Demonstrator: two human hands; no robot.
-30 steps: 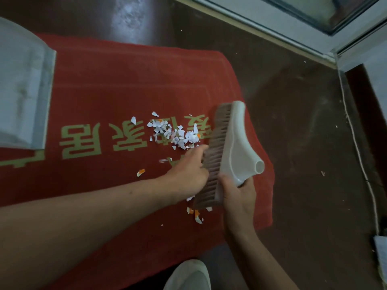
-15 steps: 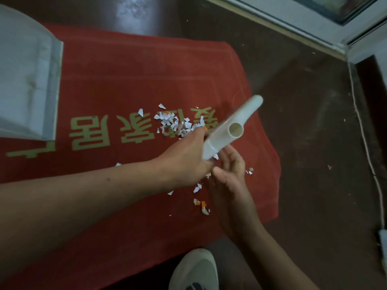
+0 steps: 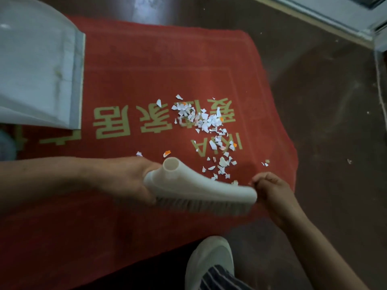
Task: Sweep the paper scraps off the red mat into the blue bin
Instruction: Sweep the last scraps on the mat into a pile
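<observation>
White and orange paper scraps (image 3: 207, 120) lie scattered on the right half of the red mat (image 3: 146, 65), trailing toward its near right corner. A white brush head (image 3: 201, 185) with grey bristles pointing down hovers low over the mat, just on my side of the scraps. My left hand (image 3: 134, 178) grips its left end below the open handle socket. My right hand (image 3: 270, 189) has curled fingers against the brush's right tip. The pale blue bin (image 3: 41, 65), shaped like a dustpan, lies on the mat's far left with its open edge toward the scraps.
Dark brown floor (image 3: 324, 122) surrounds the mat, with a few stray scraps (image 3: 265, 163) at the right edge. My white shoe (image 3: 209, 260) stands at the mat's near edge. A pale door frame (image 3: 335, 15) and a thin cord (image 3: 379, 84) run along the right.
The brush has turned from bristles-up on its side to lying crosswise with bristles down. My left hand shifted to its socket end and my right hand moved out to its tip.
</observation>
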